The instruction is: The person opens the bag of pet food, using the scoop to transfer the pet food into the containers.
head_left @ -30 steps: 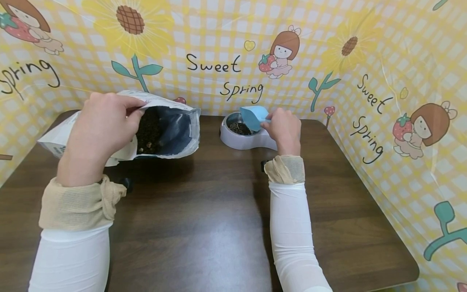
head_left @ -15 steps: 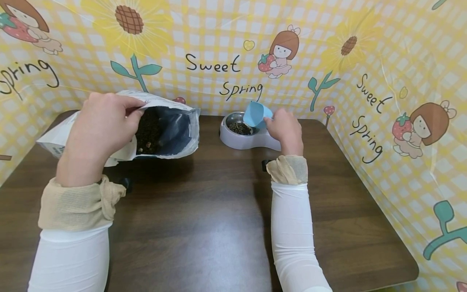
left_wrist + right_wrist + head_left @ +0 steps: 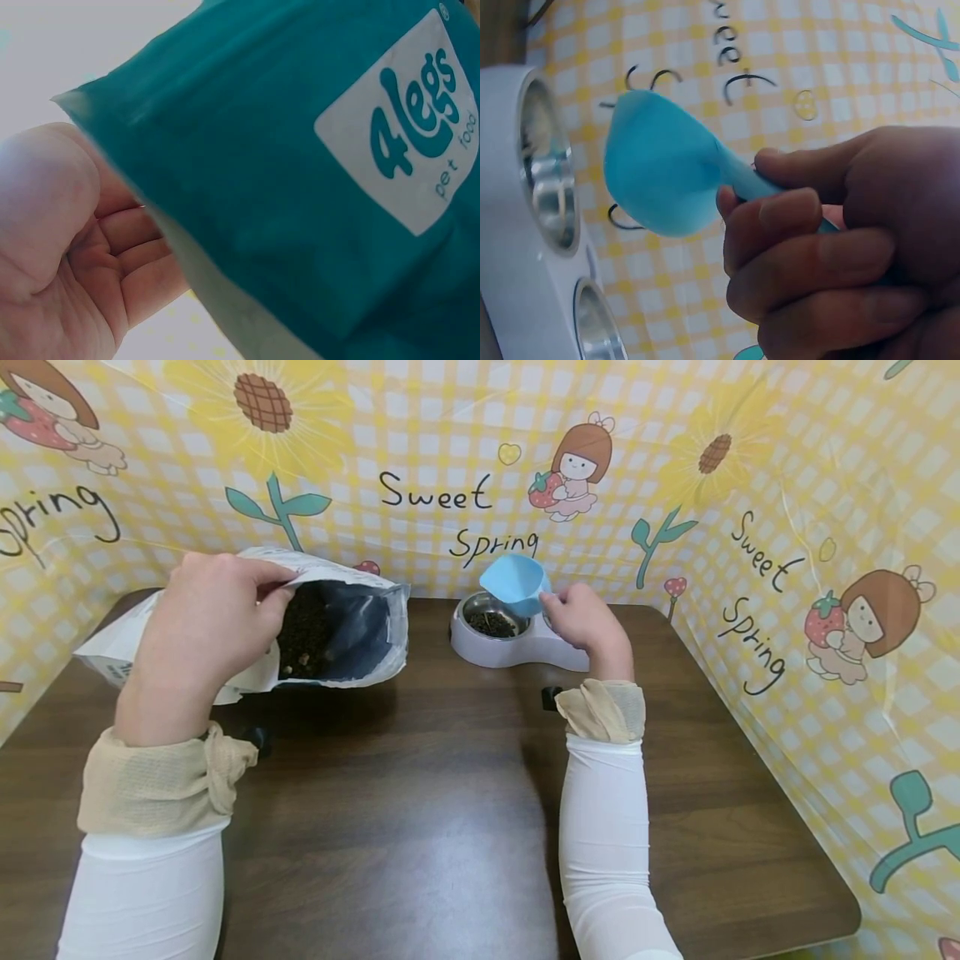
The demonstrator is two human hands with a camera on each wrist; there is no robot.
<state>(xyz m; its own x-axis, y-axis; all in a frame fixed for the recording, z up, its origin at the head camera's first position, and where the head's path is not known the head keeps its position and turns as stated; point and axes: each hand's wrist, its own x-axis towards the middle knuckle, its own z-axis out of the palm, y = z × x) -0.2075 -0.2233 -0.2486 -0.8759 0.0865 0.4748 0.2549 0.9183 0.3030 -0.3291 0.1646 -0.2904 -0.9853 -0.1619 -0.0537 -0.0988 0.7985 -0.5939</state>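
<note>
My left hand [image 3: 206, 631] pinches the top edge of a pet food bag [image 3: 371, 618], whose mouth gapes to the right. Dark brown kibble [image 3: 303, 635] lies inside the silvery lining. In the left wrist view the bag's teal side [image 3: 247, 150] shows a "4Legs pet food" label. Fingers of my right hand [image 3: 588, 625] curl round the handle of a light blue scoop [image 3: 516, 581], with its bowl raised over a white double pet bowl [image 3: 487, 652]. In the right wrist view, no food shows in the scoop [image 3: 660, 169]. The left metal cup [image 3: 517, 625] contains some dark kibble.
The pet bowl stands at the back of a brown wooden table [image 3: 420, 810], close to a yellow checked cloth backdrop [image 3: 435, 427]. The same cloth rises along the right and left sides. The bag occupies the back left of the table.
My right hand has drawn slightly right, and the scoop has lifted from the cup and turned, uncovering more of the kibble. My left hand and the bag have stayed in place.
</note>
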